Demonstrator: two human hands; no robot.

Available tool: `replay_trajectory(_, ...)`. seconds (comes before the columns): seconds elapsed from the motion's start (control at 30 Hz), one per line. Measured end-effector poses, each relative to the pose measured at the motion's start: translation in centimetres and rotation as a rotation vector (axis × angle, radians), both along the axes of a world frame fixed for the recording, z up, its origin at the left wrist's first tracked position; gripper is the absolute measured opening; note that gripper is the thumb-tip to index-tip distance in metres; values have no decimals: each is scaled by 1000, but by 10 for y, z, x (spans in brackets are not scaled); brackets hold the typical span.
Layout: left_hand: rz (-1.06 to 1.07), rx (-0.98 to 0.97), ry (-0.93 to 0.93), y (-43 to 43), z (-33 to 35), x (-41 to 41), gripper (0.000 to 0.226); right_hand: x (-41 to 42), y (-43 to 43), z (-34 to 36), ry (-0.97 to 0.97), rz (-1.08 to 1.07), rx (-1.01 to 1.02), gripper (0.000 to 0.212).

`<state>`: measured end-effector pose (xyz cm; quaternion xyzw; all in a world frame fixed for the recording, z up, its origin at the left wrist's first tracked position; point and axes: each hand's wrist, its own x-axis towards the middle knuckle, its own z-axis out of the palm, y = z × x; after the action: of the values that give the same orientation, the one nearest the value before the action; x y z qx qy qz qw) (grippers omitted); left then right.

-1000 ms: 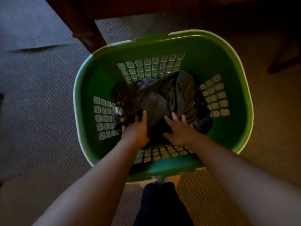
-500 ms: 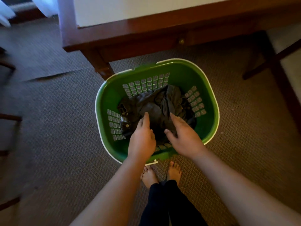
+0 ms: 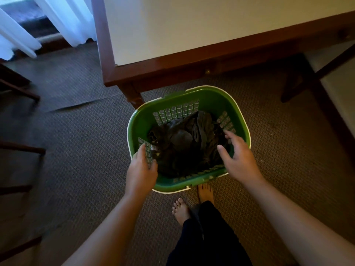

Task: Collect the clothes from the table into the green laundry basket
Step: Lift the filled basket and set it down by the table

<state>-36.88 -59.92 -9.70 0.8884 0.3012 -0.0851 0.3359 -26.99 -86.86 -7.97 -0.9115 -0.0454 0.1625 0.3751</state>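
The green laundry basket (image 3: 209,97) stands on the carpet in front of my bare feet. Dark grey and black clothes (image 3: 184,139) lie crumpled in its bottom. My left hand (image 3: 141,172) hovers over the basket's near-left rim, fingers apart, holding nothing. My right hand (image 3: 238,158) is spread open over the right rim, above the edge of the clothes, also holding nothing. The wooden table (image 3: 192,56) with a pale top stands just behind the basket; the part of its top that I see carries no clothes.
A table leg (image 3: 132,95) stands just left of the basket's far corner. Dark chair frames (image 3: 17,148) line the left edge, another chair leg (image 3: 301,79) stands at the right. White curtains (image 3: 63,18) hang at the top left. Patterned carpet (image 3: 80,150) surrounds the basket.
Both hands have lifted off the clothes and moved apart toward the basket's left and right rims. My head has risen, so the basket looks smaller and the table is in view.
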Motion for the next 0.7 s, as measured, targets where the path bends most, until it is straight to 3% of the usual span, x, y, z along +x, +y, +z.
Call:
replay_trajectory(0.2,263,-46,100,22,-30,16,87,46,-7,-21,-45,-79,-134,64)
replay_trajectory(0.3,388,-134,194,35,-46,25,99,75,-14,-41,52,-101,-260,76)
replay_trajectory(0.5,534,-318,212,53,-65,32,65,108,-19,-63,345,-192,-240,85)
replay_trajectory(0.6,548,-330,179,58,-71,38,52,119,-20,-72,355,-215,-276,92)
replay_trajectory(0.7,571,-345,156,60,-76,44,51,130,-17,-77,326,-268,-235,74)
